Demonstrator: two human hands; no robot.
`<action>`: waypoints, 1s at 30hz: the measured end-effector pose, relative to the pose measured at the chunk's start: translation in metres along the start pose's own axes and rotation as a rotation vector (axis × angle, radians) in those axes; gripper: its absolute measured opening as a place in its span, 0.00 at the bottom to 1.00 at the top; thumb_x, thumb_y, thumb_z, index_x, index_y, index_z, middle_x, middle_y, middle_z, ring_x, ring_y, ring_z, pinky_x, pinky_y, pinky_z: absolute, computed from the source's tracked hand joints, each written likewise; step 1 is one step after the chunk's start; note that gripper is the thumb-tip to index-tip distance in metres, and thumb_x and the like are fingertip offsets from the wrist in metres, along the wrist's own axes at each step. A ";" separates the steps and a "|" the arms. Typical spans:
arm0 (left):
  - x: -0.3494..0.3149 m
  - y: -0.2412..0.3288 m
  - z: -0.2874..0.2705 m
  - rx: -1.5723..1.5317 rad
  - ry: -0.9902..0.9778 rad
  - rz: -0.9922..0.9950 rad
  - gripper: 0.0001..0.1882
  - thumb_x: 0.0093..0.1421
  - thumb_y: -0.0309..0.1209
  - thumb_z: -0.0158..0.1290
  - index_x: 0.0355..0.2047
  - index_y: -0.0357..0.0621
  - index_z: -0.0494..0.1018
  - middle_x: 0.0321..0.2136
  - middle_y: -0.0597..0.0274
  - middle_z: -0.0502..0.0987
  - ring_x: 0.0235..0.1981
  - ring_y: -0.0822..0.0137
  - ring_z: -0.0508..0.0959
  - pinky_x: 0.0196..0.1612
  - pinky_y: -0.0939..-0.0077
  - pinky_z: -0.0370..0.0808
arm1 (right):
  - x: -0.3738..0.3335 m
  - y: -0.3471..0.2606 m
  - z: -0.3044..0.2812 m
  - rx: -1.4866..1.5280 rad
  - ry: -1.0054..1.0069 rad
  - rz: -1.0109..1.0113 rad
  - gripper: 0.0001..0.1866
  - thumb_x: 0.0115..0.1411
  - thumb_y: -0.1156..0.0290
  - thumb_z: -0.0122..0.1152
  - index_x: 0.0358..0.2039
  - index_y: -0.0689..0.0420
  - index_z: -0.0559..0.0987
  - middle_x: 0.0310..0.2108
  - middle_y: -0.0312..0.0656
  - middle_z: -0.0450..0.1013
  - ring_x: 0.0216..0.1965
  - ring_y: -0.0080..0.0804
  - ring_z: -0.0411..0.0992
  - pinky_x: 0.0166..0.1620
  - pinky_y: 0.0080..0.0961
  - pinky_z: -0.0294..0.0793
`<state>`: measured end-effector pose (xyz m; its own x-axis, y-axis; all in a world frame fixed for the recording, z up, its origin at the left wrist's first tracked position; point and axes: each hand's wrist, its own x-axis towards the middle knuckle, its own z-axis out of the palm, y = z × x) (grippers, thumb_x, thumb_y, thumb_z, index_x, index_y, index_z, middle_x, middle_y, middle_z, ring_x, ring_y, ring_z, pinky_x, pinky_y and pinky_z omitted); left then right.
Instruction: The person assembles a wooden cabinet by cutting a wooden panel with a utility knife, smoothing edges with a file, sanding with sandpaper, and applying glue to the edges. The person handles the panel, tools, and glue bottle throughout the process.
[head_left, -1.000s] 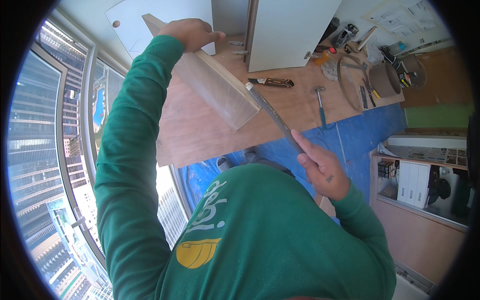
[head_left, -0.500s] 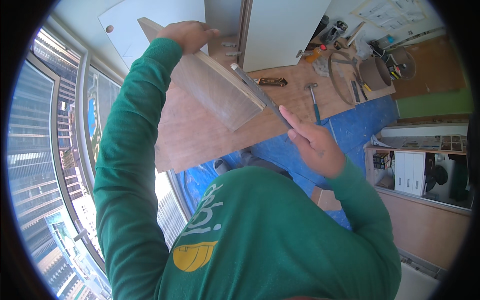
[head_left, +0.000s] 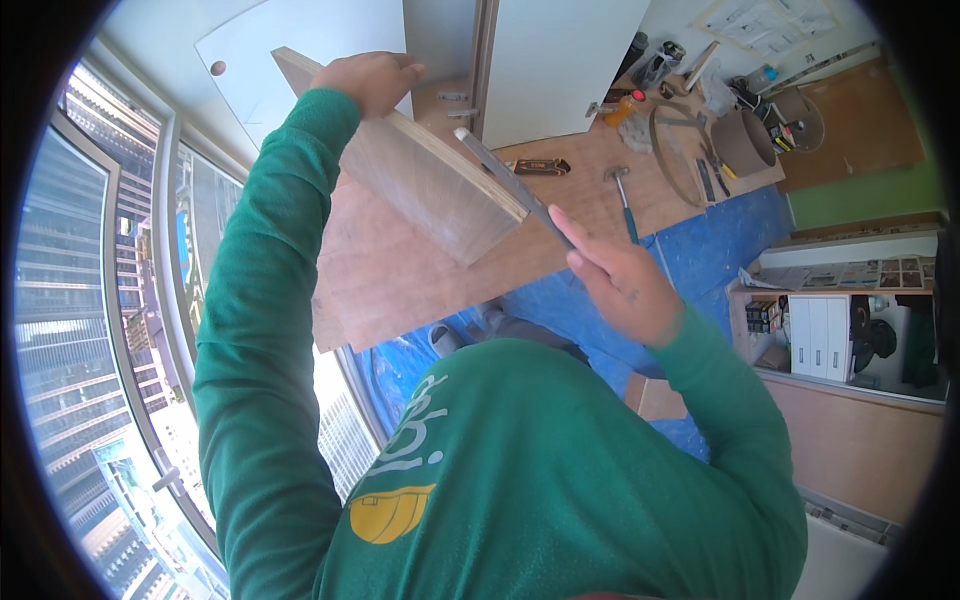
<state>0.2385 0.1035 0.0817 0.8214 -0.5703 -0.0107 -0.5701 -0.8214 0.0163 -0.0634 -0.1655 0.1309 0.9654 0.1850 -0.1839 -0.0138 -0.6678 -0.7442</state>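
My left hand is closed over the upper edge of a plywood board, holding it tilted on its edge above the worktable. My right hand grips a long, flat, grey file, thumb and fingers closed on its near end. The file lies slantwise along the board's right-hand edge and appears to touch it near the lower corner. Its pale far tip stands out past the edge. The grip's inner side is hidden by the hand.
On the wooden worktable lie a utility knife and a hammer. Farther right stand a round brown container and loose tools. White panels stand behind. Blue sheeting covers the floor; a window is at left.
My right hand and the file have shifted slightly up and left along the board's edge. My left hand keeps its hold on the board. The whole view has moved a little.
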 end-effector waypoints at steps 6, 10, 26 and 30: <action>-0.001 0.010 -0.010 -0.138 -0.073 -0.113 0.28 0.79 0.49 0.33 0.69 0.57 0.73 0.54 0.59 0.85 0.57 0.56 0.82 0.62 0.58 0.77 | -0.024 0.006 0.011 0.004 0.053 -0.110 0.29 0.76 0.73 0.52 0.76 0.50 0.66 0.26 0.43 0.66 0.28 0.30 0.64 0.38 0.29 0.71; -0.004 0.009 -0.012 -0.131 -0.095 -0.097 0.29 0.78 0.53 0.34 0.68 0.58 0.73 0.57 0.59 0.83 0.57 0.56 0.82 0.63 0.58 0.76 | 0.014 -0.008 0.002 0.012 -0.039 0.059 0.29 0.76 0.75 0.50 0.76 0.56 0.66 0.32 0.40 0.71 0.34 0.29 0.68 0.46 0.26 0.72; -0.019 0.014 -0.019 -0.081 -0.071 -0.097 0.25 0.79 0.44 0.35 0.68 0.57 0.73 0.62 0.64 0.80 0.61 0.55 0.79 0.65 0.58 0.76 | 0.019 -0.005 0.004 0.007 -0.034 0.014 0.28 0.77 0.72 0.50 0.76 0.52 0.66 0.30 0.44 0.71 0.29 0.30 0.68 0.40 0.27 0.72; -0.021 0.002 -0.010 -0.042 -0.023 -0.024 0.26 0.80 0.44 0.34 0.68 0.56 0.73 0.64 0.65 0.78 0.62 0.55 0.79 0.66 0.57 0.76 | -0.026 -0.005 0.012 -0.036 0.023 -0.116 0.28 0.76 0.72 0.52 0.75 0.52 0.68 0.40 0.55 0.80 0.31 0.38 0.75 0.43 0.30 0.76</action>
<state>0.2207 0.1138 0.0923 0.8338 -0.5510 -0.0342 -0.5487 -0.8340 0.0581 -0.0915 -0.1584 0.1318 0.9657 0.2459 -0.0829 0.1070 -0.6682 -0.7363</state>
